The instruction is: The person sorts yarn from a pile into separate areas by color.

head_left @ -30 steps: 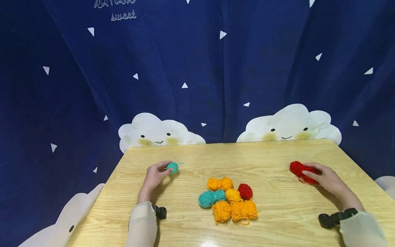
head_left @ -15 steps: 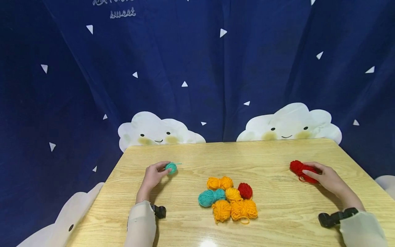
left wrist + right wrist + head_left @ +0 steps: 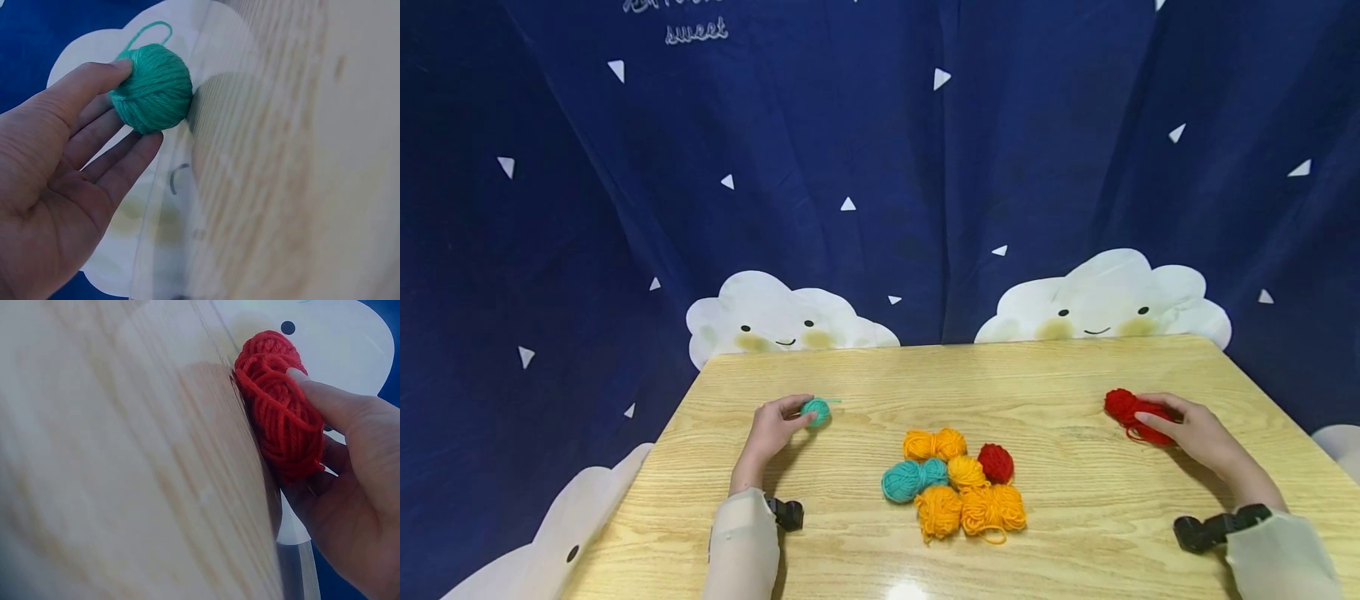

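At the left of the table, my left hand (image 3: 772,427) pinches a small teal ball of yarn (image 3: 816,412) between thumb and fingers. The left wrist view shows this yarn ball (image 3: 156,90) right at the tabletop, a loose strand looping from its top. Far to the right, my right hand (image 3: 1197,432) grips a red skein of yarn (image 3: 1122,407), its thumb across the middle. In the right wrist view the skein (image 3: 281,412) lies along the table surface, with a loose strand over its side; the fingertips behind it are hidden.
Between the hands, a cluster of yarn sits on the wooden table (image 3: 850,550): several orange bundles (image 3: 992,510), a teal skein (image 3: 913,481) and a red ball (image 3: 996,463). A dark blue curtain (image 3: 880,167) with clouds hangs behind the table's far edge.
My left hand has shifted slightly left and then a little nearer with the teal yarn ball. The right hand and the red skein stay put.
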{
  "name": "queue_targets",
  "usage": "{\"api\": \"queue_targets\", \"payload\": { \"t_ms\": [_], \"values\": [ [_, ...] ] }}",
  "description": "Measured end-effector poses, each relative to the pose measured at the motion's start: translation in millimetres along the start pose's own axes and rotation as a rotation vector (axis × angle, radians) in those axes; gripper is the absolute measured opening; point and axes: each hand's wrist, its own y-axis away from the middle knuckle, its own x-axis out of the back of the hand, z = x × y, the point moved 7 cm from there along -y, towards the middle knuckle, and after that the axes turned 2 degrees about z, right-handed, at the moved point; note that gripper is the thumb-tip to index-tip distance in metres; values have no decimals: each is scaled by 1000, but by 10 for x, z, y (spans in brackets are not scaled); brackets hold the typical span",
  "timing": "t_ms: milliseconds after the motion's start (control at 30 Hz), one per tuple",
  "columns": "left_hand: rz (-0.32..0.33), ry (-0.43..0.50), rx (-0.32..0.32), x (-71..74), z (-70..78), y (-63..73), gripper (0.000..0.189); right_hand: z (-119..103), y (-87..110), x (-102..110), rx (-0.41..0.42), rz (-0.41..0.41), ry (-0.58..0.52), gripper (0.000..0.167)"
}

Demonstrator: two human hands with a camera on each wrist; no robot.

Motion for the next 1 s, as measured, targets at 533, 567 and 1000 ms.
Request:
{"api": "queue_targets", "payload": {
  "t_ms": [533, 567, 1000],
  "values": [
    [-44, -7, 16, -6, -30, 38, 44, -2, 16, -7, 4, 16, 20, 62],
    [-44, 0, 25, -5, -37, 37, 44, -4, 17, -6, 3, 19, 24, 62],
    [-48, 21, 40, -5, -48, 32, 44, -9, 28, 31, -43, 37, -3, 75]
  ]
}}
